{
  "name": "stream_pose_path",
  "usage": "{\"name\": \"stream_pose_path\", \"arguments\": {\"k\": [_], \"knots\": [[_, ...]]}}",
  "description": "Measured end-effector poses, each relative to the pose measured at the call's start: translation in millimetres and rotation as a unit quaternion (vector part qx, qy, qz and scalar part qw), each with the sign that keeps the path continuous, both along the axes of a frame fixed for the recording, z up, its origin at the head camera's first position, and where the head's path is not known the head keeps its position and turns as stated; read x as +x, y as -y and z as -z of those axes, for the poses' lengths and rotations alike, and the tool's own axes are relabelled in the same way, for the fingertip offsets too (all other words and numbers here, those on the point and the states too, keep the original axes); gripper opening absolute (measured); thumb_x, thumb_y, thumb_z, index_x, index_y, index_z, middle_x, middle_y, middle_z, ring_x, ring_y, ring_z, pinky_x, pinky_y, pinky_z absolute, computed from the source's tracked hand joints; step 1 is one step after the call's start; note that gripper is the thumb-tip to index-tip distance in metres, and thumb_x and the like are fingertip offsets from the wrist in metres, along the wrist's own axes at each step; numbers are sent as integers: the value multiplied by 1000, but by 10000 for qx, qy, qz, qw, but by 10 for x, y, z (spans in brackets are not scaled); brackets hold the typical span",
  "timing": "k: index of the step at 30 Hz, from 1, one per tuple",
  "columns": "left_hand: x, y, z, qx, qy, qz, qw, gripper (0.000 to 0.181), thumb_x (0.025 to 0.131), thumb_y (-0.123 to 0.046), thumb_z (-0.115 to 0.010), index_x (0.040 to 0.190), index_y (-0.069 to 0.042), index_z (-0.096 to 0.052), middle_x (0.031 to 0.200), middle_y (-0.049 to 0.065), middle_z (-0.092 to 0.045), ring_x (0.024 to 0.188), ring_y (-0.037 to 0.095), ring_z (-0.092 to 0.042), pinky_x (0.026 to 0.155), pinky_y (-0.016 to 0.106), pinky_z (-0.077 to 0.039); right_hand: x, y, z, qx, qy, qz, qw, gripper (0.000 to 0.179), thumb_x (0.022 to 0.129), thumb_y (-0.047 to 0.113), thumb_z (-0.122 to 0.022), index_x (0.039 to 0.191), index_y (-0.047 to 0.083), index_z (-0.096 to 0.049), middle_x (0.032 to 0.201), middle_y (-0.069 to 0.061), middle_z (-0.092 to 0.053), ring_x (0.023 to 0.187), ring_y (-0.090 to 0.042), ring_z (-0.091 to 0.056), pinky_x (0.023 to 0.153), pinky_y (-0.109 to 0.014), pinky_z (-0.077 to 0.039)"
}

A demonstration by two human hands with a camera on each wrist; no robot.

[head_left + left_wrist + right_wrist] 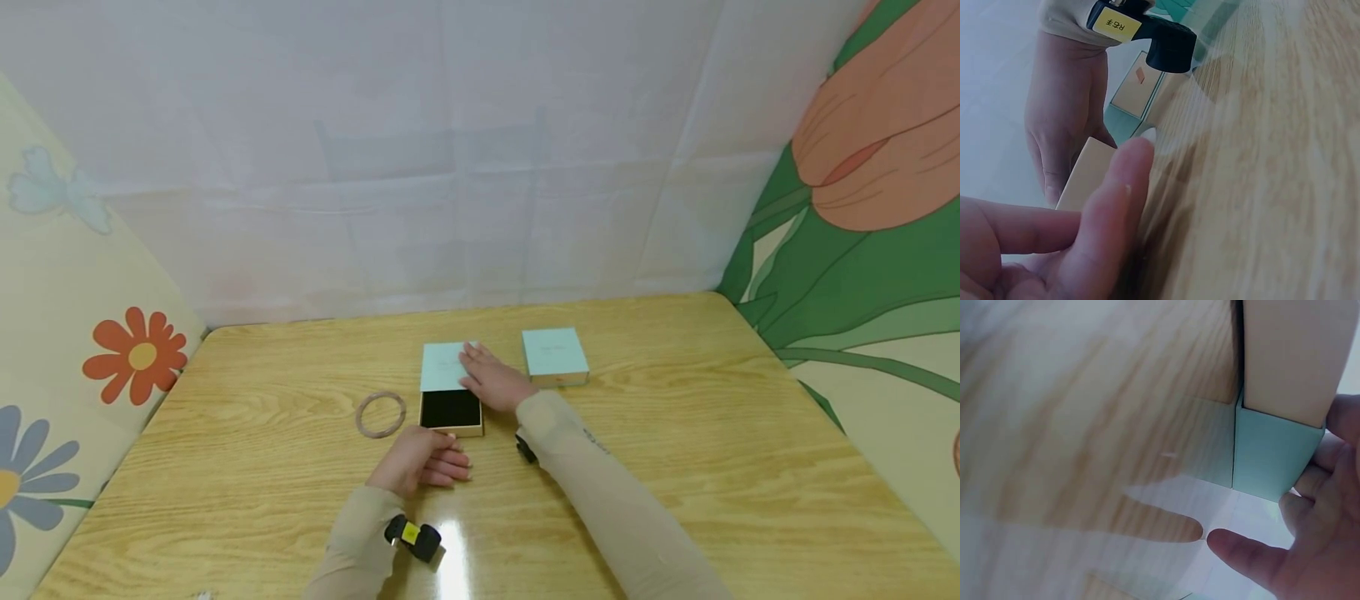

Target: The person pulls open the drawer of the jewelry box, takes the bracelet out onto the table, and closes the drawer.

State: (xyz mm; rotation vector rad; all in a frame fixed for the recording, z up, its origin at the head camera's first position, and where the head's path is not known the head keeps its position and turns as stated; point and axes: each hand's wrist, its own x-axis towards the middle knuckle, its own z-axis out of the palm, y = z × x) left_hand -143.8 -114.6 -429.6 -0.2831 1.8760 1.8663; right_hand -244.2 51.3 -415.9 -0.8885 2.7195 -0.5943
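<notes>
A slide-out gift box sits in mid-table, made of a mint-green sleeve (442, 371) and a beige drawer (471, 432) lined in black. The drawer is partly out of the sleeve on the near side. My left hand (423, 461) pinches the drawer's front edge near its left corner, thumb at the rim. My right hand (497, 383) holds the sleeve at its right side, fingertips on top; in the right wrist view several fingers (1310, 481) curl round the sleeve (1275, 453). Left of the box lies a thin pinkish bangle (380, 415), touched by neither hand.
A second mint-green box (555, 354), closed, stands to the right, beyond my right wrist. Everything is on a wood-grain table (712, 433). A white cloth (450, 167) hangs behind its far edge, with floral panels on both sides.
</notes>
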Motion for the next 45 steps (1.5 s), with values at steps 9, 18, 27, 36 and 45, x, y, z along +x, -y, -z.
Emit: {"name": "stream_pose_path", "arguments": {"k": [9,18,27,36,45], "knots": [[-33,11,26,-62,-42,56,10000,26,98,-7,-47,101,15,-61,85,18,-72,71,24,-72,55,27,-56,10,1,-19,59,69,11,10000,54,107,28,-37,152,1,-25,161,-12,-14,148,-27,-6,118,-39,-11],[-59,22,14,-15,-23,131,9999,25,99,-6,-46,99,14,-61,81,15,-72,69,20,-71,55,27,-56,15,4,-42,75,100,-4,9999,54,107,28,-37,152,0,-25,160,-12,-14,148,-28,-6,118,-40,-11],[-105,23,14,-69,45,129,9999,24,99,-6,-46,99,12,-61,83,16,-72,70,21,-71,56,26,-56,16,9,-32,58,114,21,9999,54,107,28,-37,152,1,-26,161,-11,-14,148,-27,-6,119,-39,-11],[-134,23,14,-62,90,149,9998,25,99,-6,-45,99,12,-62,82,14,-72,70,20,-71,55,25,-55,16,3,-35,41,98,28,9999,54,107,28,-38,151,0,-27,160,-12,-14,148,-27,-6,119,-38,-11],[-152,40,-22,-2,113,211,9997,26,100,-6,-44,101,14,-60,81,12,-71,69,19,-71,56,25,-56,15,8,-37,59,111,40,9999,54,107,29,-37,152,1,-26,161,-11,-14,148,-26,-6,119,-38,-10]]}}
